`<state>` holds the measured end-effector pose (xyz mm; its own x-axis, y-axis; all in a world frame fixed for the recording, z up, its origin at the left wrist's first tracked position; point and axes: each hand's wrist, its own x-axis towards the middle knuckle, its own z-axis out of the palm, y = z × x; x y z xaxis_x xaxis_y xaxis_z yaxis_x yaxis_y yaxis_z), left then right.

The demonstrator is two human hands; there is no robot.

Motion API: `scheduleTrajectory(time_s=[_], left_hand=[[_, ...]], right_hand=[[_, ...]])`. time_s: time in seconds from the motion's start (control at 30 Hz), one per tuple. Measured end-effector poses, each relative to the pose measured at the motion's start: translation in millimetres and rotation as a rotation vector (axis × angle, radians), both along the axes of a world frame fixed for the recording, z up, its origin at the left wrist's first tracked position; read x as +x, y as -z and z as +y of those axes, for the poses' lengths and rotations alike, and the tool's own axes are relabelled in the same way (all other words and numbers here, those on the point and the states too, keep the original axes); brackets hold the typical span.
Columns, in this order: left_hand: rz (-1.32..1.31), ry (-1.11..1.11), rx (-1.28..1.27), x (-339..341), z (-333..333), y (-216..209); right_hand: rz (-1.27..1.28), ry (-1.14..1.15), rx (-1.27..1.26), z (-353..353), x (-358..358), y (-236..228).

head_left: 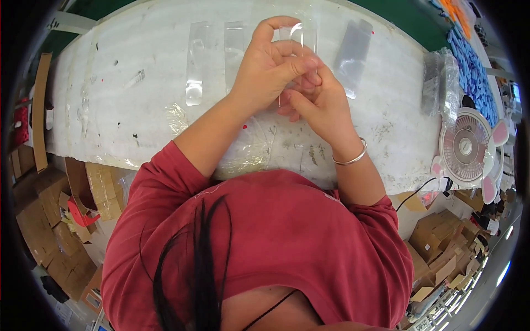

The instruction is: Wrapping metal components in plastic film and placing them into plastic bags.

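left hand (276,62) and right hand (326,107) grip one clear piece (310,45), seemingly unfinished. clear strips (195,66), greyish strip (353,55) lie apart; done or waiting, unclear.

Much of the clear, thin, flat plastic piece (310,41) is covered by the left hand (270,69) and the bangled right hand (326,107), so its full outline cannot be made out. The bright orange pile (459,13) is cut off by the view's edge. The tiny red speck (245,127) cannot be identified.
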<state>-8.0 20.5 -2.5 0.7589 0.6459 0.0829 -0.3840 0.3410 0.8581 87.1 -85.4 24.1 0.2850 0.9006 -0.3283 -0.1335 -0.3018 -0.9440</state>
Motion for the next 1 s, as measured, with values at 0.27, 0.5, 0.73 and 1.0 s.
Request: scheduleTrajectory(time_s=[0.27,0.5,0.73,1.0], left_hand=[[-0.142,-0.027,0.123,0,-3,-2],[-0.058,0.224,0.215,0,-6,4],[-0.055,0.202,0.237,4,-20,3],[0.033,0.187,0.364,-1,-18,4]], right_hand=[[-0.364,0.324,0.524,0,25,9],[-0.183,0.203,0.592,-2,30,11],[0.254,0.3,0.58,-6,35,7],[-0.211,0.303,0.483,-7,27,-1]])
